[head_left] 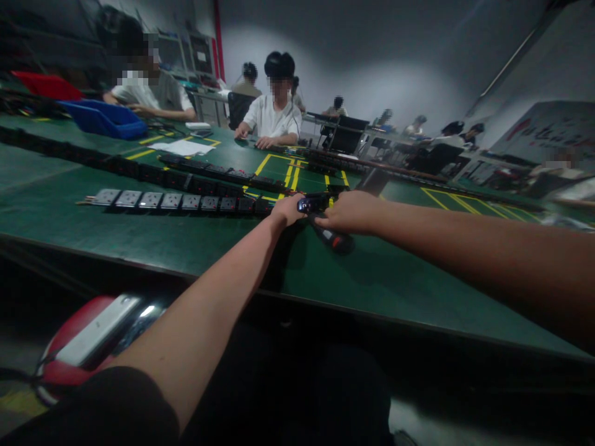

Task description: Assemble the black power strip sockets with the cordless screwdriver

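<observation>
A long strip of square socket modules (171, 201) lies along the near part of the green table. Its left modules look pale, and those to the right are black. My left hand (289, 209) is closed over the right part of this strip. Just beyond its fingers is a dark, shiny piece (312, 204), perhaps more of the strip. My right hand (348, 210) is at the other side of that piece, fingers curled; what they hold is hidden. Below it, a black cylindrical handle (335, 240) with an orange-red mark slants toward me. Blur hides its kind.
More dark strips (139, 170) run across the green table (199, 241), which has yellow tape lines. A blue bin (105, 119), a red bin (46, 85) and white paper (183, 147) are farther left. A co-worker (274, 118) sits opposite. A red stool (74, 334) stands below the edge.
</observation>
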`<state>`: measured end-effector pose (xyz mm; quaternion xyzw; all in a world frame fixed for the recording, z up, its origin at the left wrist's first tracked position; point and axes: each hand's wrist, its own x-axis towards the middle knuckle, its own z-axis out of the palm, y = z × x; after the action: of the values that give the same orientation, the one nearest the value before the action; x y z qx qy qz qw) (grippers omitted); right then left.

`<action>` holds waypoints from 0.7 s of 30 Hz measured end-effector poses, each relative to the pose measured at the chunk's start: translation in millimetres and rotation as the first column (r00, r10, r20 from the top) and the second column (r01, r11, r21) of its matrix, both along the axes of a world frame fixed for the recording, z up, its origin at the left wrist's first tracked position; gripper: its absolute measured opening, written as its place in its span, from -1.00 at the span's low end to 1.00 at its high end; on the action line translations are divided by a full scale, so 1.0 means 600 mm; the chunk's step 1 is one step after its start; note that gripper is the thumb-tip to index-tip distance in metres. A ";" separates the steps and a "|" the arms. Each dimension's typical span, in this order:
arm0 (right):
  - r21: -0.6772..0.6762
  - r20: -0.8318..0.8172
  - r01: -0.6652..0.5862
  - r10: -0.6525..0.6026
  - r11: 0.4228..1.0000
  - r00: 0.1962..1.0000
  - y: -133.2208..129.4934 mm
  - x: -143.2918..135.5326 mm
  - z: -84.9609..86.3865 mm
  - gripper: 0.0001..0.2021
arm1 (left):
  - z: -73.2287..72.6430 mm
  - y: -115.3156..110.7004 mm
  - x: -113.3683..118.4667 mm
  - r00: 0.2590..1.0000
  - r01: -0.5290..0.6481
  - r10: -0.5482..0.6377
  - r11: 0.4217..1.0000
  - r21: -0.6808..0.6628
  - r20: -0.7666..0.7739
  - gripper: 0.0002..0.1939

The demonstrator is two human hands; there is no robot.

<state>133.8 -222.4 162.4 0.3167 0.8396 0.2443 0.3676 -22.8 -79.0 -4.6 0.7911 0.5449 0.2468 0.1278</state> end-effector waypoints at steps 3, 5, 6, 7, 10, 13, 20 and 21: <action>0.003 -0.006 -0.012 0.012 1.000 1.000 0.005 -0.001 0.000 -0.51 | 0.002 -0.002 -0.001 1.000 0.021 -0.021 1.000 0.010 0.004 -0.39; 0.014 0.007 -0.026 0.026 1.000 1.000 0.008 -0.002 -0.001 -0.52 | 0.001 0.000 -0.001 0.999 0.031 -0.032 0.999 0.022 0.008 -0.38; 0.017 0.011 -0.031 0.030 0.999 0.999 0.008 -0.002 -0.002 -0.52 | 0.000 0.001 -0.001 0.999 0.032 -0.032 0.999 0.027 0.011 -0.37; 0.018 0.011 -0.033 0.032 0.999 0.999 0.008 -0.002 -0.002 -0.52 | -0.001 0.002 0.000 1.000 0.028 -0.029 0.999 0.030 0.013 -0.35; 0.015 -0.005 -0.040 0.040 0.999 0.999 0.006 0.001 -0.004 -0.52 | -0.002 0.004 0.001 1.000 0.018 -0.018 0.999 0.027 0.014 -0.33; 0.023 -0.010 -0.042 0.043 0.999 0.999 0.005 0.004 -0.004 -0.51 | 0.000 0.000 0.000 1.000 0.016 -0.016 1.000 0.020 0.010 -0.36; 0.010 0.011 -0.024 0.024 1.000 1.000 0.004 -0.004 0.000 -0.51 | 0.004 -0.004 -0.001 1.000 0.024 -0.024 1.000 0.018 -0.002 -0.38; 0.010 0.010 -0.017 0.017 1.000 1.000 0.004 -0.005 0.000 -0.51 | 0.003 -0.003 0.000 1.000 0.019 -0.019 1.000 0.016 -0.003 -0.36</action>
<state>130.9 -220.1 162.5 0.3103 0.8392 0.2532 0.3680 -23.0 -80.8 -2.6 0.7976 0.5354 0.2490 0.1231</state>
